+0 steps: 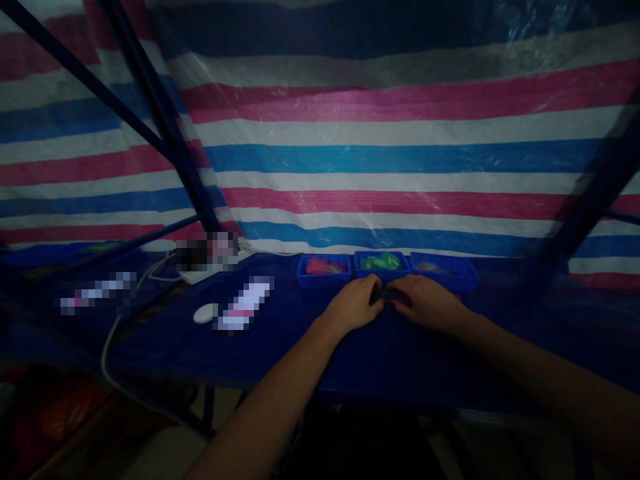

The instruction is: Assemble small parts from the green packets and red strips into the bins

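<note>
My left hand [354,303] and my right hand [425,300] meet over the blue table [300,353], in front of a row of small bins. Between them is a small dark object [387,295], with the fingers of both hands closed on its two ends. It is too dim and small to tell its kind. Just behind the hands are a blue bin [325,283] with red-pink pieces, a middle blue bin [380,273] with green plastic pieces [383,261], and a right blue bin [467,281] whose contents are hard to make out.
A round white disc [205,313] lies at the left, beside a blurred-out bright panel. Farther back a white power strip [220,268] has a white cable [107,340] hanging over the table edge. Blue metal poles [193,190] and a striped tarp [400,160] stand behind.
</note>
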Motion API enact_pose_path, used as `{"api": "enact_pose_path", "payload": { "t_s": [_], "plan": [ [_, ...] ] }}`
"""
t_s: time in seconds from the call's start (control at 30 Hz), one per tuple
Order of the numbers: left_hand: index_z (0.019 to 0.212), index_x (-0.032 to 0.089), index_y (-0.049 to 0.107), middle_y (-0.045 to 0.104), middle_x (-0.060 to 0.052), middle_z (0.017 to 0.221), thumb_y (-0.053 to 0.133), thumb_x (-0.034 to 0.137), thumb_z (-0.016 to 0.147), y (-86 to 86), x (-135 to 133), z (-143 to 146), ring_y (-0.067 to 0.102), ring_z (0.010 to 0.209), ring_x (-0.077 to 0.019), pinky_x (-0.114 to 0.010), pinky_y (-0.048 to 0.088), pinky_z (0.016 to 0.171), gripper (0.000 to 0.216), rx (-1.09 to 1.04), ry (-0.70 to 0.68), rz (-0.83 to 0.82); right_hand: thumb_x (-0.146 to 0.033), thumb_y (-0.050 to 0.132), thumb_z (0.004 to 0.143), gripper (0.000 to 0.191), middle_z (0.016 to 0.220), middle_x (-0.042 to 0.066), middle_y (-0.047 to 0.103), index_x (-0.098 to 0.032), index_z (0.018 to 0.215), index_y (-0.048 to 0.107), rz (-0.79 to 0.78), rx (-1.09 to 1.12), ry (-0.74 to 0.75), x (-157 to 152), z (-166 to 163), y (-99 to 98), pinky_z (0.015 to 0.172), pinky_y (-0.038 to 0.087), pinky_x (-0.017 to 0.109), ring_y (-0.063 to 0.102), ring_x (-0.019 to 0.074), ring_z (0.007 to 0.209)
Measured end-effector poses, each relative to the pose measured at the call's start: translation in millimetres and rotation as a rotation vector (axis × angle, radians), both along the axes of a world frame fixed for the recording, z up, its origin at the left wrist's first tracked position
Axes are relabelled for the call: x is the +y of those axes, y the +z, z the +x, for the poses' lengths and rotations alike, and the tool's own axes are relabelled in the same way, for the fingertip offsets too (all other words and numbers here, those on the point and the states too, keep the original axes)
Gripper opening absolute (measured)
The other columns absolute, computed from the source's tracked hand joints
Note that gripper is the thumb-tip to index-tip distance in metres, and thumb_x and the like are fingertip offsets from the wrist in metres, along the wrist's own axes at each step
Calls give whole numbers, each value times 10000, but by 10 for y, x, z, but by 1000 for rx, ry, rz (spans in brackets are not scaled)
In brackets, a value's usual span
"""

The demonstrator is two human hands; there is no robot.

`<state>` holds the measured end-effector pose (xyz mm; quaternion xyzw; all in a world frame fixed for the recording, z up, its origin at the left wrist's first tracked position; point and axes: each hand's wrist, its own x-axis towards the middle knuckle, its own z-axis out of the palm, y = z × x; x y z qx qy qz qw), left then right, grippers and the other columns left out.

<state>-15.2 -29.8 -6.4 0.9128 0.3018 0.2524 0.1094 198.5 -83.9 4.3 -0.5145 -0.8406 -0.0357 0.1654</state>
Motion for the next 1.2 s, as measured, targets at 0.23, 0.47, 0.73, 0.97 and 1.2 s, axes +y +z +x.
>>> {"api": "enact_pose_path", "payload": {
  "t_s": [0.23, 0.47, 0.73, 0.97, 1.2],
  "plan": [
    [1282, 173, 588, 685, -119, 1248, 672, 261, 883, -32, 9, 9, 647, 1158, -291, -447, 519, 1021, 417, -38, -32, 19, -186, 551, 936, 255, 1004, 93, 762, -213, 1142, 699, 77, 15, -45, 70, -9, -83, 853, 507, 374, 704, 266, 953],
    [1298, 210, 599, 736, -66, 1182, 598, 210, 965, 107, -25, 31, 696, 1111, -222, -393, 532, 997, 333, -202, -115, -11, -249, 679, 874, 199, 999, 47, 766, -239, 1072, 685, 75, 665, -21, 88, -40, -115, 806, 570, 363, 727, 218, 883],
    [1261, 213, 591, 756, -41, 1004, 639, 193, 943, 160, -42, 54, 728, 890, -175, -332, 582, 836, 322, -397, -108, -147, -364, 759, 846, 282, 985, 81, 751, -211, 1060, 657, -118, 1149, 64, 94, -68, -95, 900, 582, 403, 731, 221, 931],
    [1216, 197, 598, 762, -67, 1011, 682, 204, 932, 141, -10, 66, 749, 918, -182, -342, 601, 853, 296, -608, -119, -327, -379, 842, 770, 427, 1005, 75, 750, -208, 1106, 640, -257, 1237, 113, 62, -63, -30, 923, 580, 386, 730, 207, 945],
    [1218, 190, 574, 752, -91, 1027, 730, 233, 903, 138, -11, 96, 747, 924, -189, -365, 608, 859, 355, -662, -122, -416, -424, 847, 753, 437, 961, 70, 738, -204, 1073, 647, -228, 1226, 75, 78, -29, -31, 891, 594, 390, 725, 207, 901]
  ]
}}
